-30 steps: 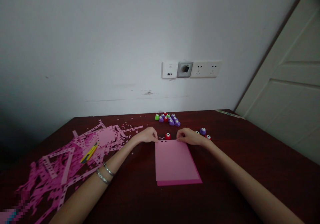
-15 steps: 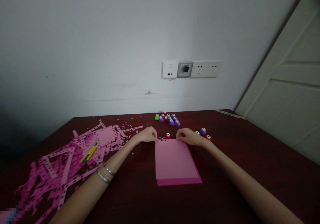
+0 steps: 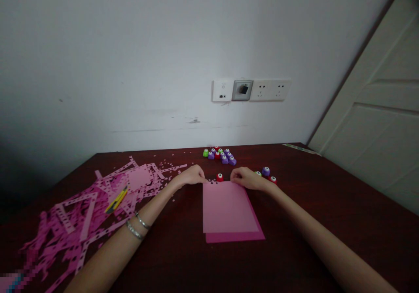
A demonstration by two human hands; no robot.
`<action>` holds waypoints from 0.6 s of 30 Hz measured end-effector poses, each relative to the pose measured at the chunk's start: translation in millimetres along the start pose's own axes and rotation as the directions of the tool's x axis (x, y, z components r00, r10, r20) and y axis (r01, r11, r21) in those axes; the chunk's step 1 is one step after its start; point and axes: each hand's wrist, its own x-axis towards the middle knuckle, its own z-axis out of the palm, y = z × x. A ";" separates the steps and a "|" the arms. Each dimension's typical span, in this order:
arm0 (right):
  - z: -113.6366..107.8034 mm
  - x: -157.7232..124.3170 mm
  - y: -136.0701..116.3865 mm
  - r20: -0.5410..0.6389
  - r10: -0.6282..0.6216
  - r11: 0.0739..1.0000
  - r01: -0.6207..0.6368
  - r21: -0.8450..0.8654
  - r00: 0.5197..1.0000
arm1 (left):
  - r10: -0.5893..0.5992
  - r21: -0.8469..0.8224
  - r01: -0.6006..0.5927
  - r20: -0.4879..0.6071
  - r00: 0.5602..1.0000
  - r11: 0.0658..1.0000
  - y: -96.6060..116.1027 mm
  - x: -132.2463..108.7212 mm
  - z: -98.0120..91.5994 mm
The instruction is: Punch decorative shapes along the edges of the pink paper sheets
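The light pink sheet (image 3: 227,208) lies in front of you on the worktop (image 3: 314,188), over a darker pink sheet (image 3: 235,238) that shows along its near edge and down its right side. Small dark holes (image 3: 214,182) run along the far edge, towards the left corner. Your left hand (image 3: 194,175) has its grip closed in a pinch on the far left corner of the light pink sheet; your right hand (image 3: 245,178) has its grip closed on the far right corner. Just beyond that edge, between your hands, stands a small red piece (image 3: 219,178) with a white top. Near your right wrist are a green piece (image 3: 258,173), partly hidden, a purple piece (image 3: 266,171) and another red one (image 3: 273,180). Farther back, a cluster of similar pieces (image 3: 224,158) stands near the wall (image 3: 147,44). To your left, beyond your bracelets (image 3: 135,231), spreads a heap of pink paper scraps (image 3: 87,219) with a yellow cutter (image 3: 117,199) on top. A thin pale strip (image 3: 301,148) lies at the back right, near a panelled door (image 3: 386,123). Socket plates (image 3: 270,90) sit on the wall above the worktop.
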 end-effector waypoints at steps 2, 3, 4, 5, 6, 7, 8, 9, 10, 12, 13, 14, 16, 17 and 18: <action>0.2 0.3 -0.6 -0.003 0.013 1.000 -0.013 -0.007 1.000 | -0.007 -0.010 0.007 -0.006 1.000 1.000 -0.4 -0.1 -0.1; 0.3 0.4 -0.8 -0.006 0.017 1.000 -0.017 -0.012 1.000 | -0.010 -0.012 0.010 -0.009 1.000 1.000 -0.8 0.0 0.0; 0.6 0.5 -0.8 -0.010 0.020 1.000 -0.021 -0.017 1.000 | -0.012 -0.011 0.012 -0.013 1.000 1.000 -1.3 0.3 0.3; 0.9 0.7 -0.7 -0.015 0.021 1.000 -0.021 -0.021 1.000 | -0.012 -0.009 0.012 -0.017 1.000 1.000 -2.0 0.7 0.8; 1.3 0.9 -0.3 -0.024 0.018 1.000 -0.019 -0.024 1.000 | -0.012 -0.007 0.011 -0.021 1.000 1.000 -2.9 1.3 1.4; 1.8 1.2 0.3 -0.033 0.015 1.000 -0.016 -0.026 0.999 | -0.011 -0.006 0.011 -0.025 1.000 1.000 -3.9 2.0 2.1; 2.4 1.4 1.2 -0.041 0.011 1.000 -0.013 -0.028 0.999 | -0.010 -0.005 0.010 -0.029 1.000 1.000 -4.9 2.7 2.8; 3.0 1.8 2.1 -0.049 0.009 1.000 -0.011 -0.028 0.999 | -0.007 -0.006 0.007 -0.033 0.999 1.000 -6.0 3.5 3.5; 3.7 2.1 3.0 -0.055 0.007 1.000 -0.009 -0.029 0.998 | -0.006 -0.007 0.005 -0.036 0.999 1.000 -7.0 4.2 4.2; 4.9 2.7 4.8 -0.067 0.011 0.999 -0.013 -0.030 0.998 | -0.005 -0.007 0.004 -0.045 0.999 1.000 -8.8 5.2 5.3; 5.4 3.0 5.5 -0.073 0.013 0.999 -0.016 -0.030 0.997 | -0.002 -0.006 0.002 -0.050 0.999 1.000 -9.3 5.5 5.7; 5.8 3.2 6.1 -0.080 0.015 0.999 -0.018 -0.030 0.997 | 0.001 -0.005 -0.002 -0.056 0.998 1.000 -9.7 5.6 6.0; 6.6 3.5 7.1 -0.092 0.018 0.999 -0.021 -0.030 0.996 | 0.007 -0.003 -0.008 -0.064 0.998 1.000 -9.9 5.6 6.3; 7.0 3.7 7.6 -0.097 0.019 0.999 -0.022 -0.032 0.995 | 0.010 -0.003 -0.010 -0.067 0.998 1.000 -9.8 5.5 6.3; 7.4 3.9 8.0 -0.103 0.019 0.999 -0.023 -0.034 0.995 | 0.010 -0.003 -0.010 -0.068 0.998 1.000 -9.6 5.4 6.2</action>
